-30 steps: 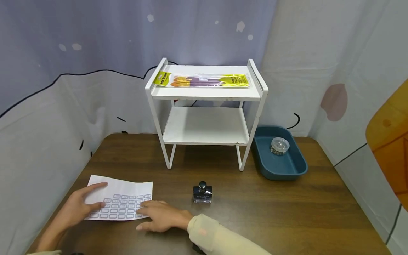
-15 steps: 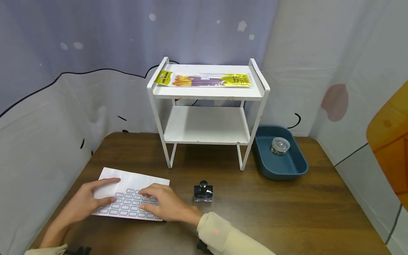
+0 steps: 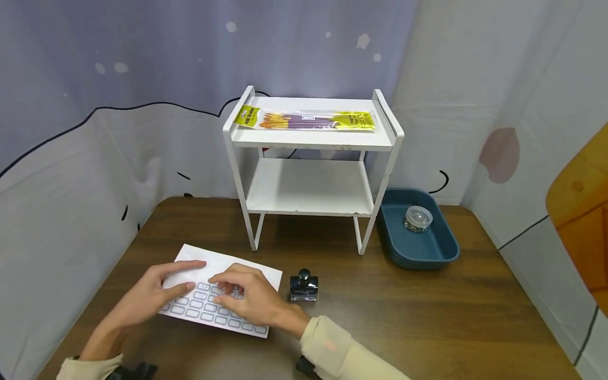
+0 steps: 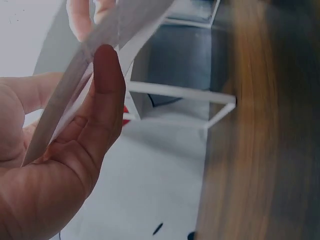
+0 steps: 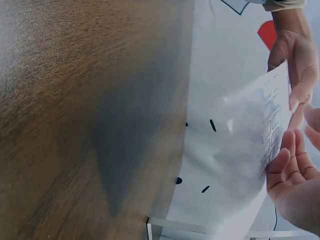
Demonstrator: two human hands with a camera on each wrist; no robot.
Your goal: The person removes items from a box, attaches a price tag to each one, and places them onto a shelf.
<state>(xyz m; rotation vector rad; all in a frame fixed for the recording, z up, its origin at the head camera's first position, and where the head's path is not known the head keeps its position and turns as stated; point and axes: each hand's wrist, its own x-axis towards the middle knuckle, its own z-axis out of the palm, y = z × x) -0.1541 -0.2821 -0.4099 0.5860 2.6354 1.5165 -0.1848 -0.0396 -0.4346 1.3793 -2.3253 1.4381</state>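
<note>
A white sheet of printed labels (image 3: 197,307) is held up tilted above the table, its rows of outlined rectangles facing me in the head view. My left hand (image 3: 147,295) grips its left side; in the left wrist view, the sheet (image 4: 125,22) passes between the thumb and the fingers (image 4: 107,82). Over the printed rows, my right hand (image 3: 256,298) has bent fingers, with thumb and index finger apart. From the right wrist view, the right-hand fingers (image 5: 277,167) lie against the sheet (image 5: 272,107); whether they pinch a label is unclear.
A small dark glass bottle (image 3: 304,287) stands right of the sheet. Behind it is a white two-tier rack (image 3: 309,184), with a packet of paintbrushes (image 3: 306,120) on top. To the right, a blue tray (image 3: 423,256) holds a clear round container (image 3: 418,219).
The sheet has moved right and tilted clockwise, with the left hand following it. My right hand has shifted from its right edge to over the printed rows.
</note>
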